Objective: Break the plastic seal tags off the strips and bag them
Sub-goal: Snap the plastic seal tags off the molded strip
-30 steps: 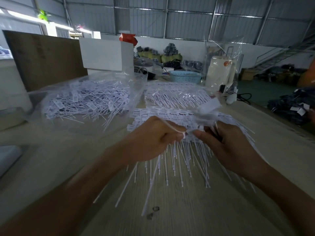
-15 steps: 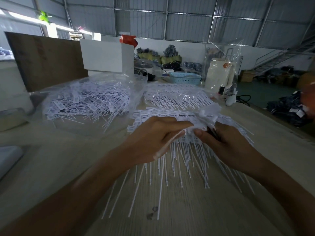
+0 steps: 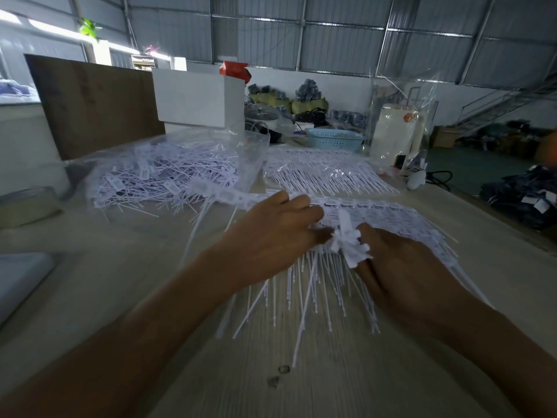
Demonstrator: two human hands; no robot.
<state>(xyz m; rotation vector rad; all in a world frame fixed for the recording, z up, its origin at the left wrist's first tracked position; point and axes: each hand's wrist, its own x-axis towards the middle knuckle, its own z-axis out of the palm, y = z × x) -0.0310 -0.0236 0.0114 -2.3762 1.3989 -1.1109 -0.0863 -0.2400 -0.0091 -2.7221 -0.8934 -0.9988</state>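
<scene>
A strip of white plastic seal tags (image 3: 388,218) lies across the table, its thin tails fanning toward me. My left hand (image 3: 271,236) pinches tags at the strip's near edge. My right hand (image 3: 401,273) grips a bunch of broken-off tags (image 3: 349,245), their heads bristling between the two hands. A clear bag of loose tags (image 3: 162,179) lies open at the left. More strips in clear wrap (image 3: 325,176) lie behind.
White box (image 3: 196,101) and brown board (image 3: 93,107) stand at the back left. A blue basket (image 3: 334,139) and a bagged white jug (image 3: 394,131) sit at the back. The table's right edge (image 3: 494,221) drops to the floor. Grey tray (image 3: 18,282) at left.
The left hand has shifted right and up onto the strip. The bunch of tag heads in the right hand now sticks up between the hands, and long tails have swung under the left wrist.
</scene>
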